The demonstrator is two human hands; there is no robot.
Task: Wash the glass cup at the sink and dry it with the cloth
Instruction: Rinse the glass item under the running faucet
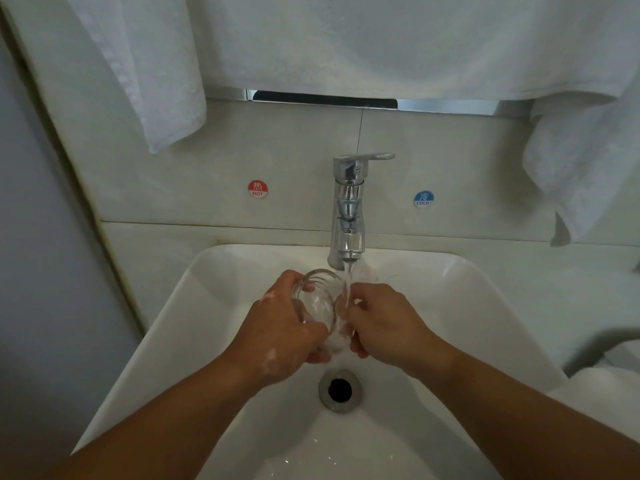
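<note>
Hiding the glass cup's (317, 301) base, left hand (284, 337) fingers curl round it; right hand (384, 325) fingertips pinch its clear wet side under running water (347, 282).

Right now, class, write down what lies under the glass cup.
The glass cup, gripped by the left hand and right hand, hangs over the white sink. The drain shows nearer the camera. The hands hide the sink floor directly beneath.

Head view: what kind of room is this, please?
Probably a bathroom, perhaps in a hotel: a white basin, a chrome tap between a HOT sticker and a COLD sticker, white towels hanging above.
</note>
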